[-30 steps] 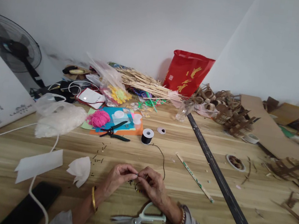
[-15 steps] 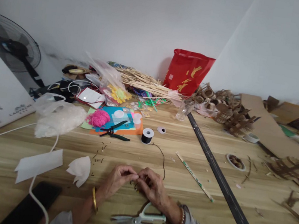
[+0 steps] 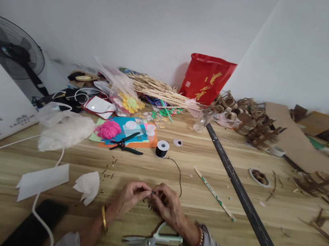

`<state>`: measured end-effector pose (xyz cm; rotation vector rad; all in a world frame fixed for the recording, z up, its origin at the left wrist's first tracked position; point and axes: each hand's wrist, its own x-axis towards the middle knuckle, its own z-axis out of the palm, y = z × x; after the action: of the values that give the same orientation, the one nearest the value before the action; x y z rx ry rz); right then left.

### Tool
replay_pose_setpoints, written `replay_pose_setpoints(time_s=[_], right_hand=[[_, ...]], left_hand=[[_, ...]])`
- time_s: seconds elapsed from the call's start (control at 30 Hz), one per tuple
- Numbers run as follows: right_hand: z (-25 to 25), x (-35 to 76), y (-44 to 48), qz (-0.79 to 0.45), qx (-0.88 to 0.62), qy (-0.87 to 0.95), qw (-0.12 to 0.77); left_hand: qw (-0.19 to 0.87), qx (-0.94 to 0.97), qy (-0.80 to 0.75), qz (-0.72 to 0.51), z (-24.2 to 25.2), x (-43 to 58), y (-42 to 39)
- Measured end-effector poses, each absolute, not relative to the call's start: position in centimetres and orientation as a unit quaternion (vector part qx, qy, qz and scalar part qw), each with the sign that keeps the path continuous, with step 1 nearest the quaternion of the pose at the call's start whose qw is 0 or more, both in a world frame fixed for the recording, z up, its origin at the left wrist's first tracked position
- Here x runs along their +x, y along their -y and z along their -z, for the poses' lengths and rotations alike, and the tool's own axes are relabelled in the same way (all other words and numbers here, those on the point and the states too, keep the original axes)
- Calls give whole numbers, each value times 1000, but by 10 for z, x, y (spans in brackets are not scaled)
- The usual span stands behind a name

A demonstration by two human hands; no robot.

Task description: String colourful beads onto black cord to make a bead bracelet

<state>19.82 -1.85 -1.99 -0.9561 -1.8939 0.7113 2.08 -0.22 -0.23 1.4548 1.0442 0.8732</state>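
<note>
My left hand (image 3: 134,195) is closed in a pinch, thumb against forefinger. Its fingertips nearly meet those of my right hand (image 3: 168,202), also pinching. Between them shows a tiny dark piece, apparently part of a thin black cord (image 3: 151,206) that dangles below with small light bits on it; the fingers hide most of it. Behind my right hand, a length of black cord (image 3: 180,175) curves over the table. Scissors (image 3: 153,244) with pale green handles lie just below my hands, blades pointing left. A spool of black cord (image 3: 162,149) stands farther back.
Pliers (image 3: 123,145) and pink yarn (image 3: 109,130) rest on coloured sheets. White tissue (image 3: 88,187) lies left of my hands, a narrow patterned strip (image 3: 214,194) to the right. A black band (image 3: 243,198) crosses the table. Woven baskets (image 3: 259,134) and a red bag (image 3: 207,80) stand behind.
My fingertips have shifted slightly, and the tiny dark piece between them shows more plainly. Both hands stay in nearly the same place; the things on the table have not moved.
</note>
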Motion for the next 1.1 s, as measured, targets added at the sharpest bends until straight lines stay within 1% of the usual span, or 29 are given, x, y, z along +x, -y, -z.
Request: replay_pose_setpoints(time_s=[0.3,0.43,0.57,0.67,0.73,0.9,1.0,1.1], right_hand=[[18,198,19,-296,-389,757,433],[16,201,18,-281,-375,770,434],[15,203,16,-275,-373,762,453],[15,203,16,-312,-398,730,460],[14,202,17,-355,-409,710,450],[10,197,19,-445,-396,670,443],[10,195,18,-467,-397,648,452],[13,196,17,-462,-401,642,462]], left_hand=[[515,634,-441,-373,4,23,4],[529,594,-447,-409,2,22,3],[554,546,-443,-446,0,19,1],[566,537,-437,-448,0,18,2],[569,540,-431,-446,0,18,2],[564,554,-437,-429,0,19,3],[560,567,-442,-412,-4,19,4],[555,577,-441,-406,-8,20,5]])
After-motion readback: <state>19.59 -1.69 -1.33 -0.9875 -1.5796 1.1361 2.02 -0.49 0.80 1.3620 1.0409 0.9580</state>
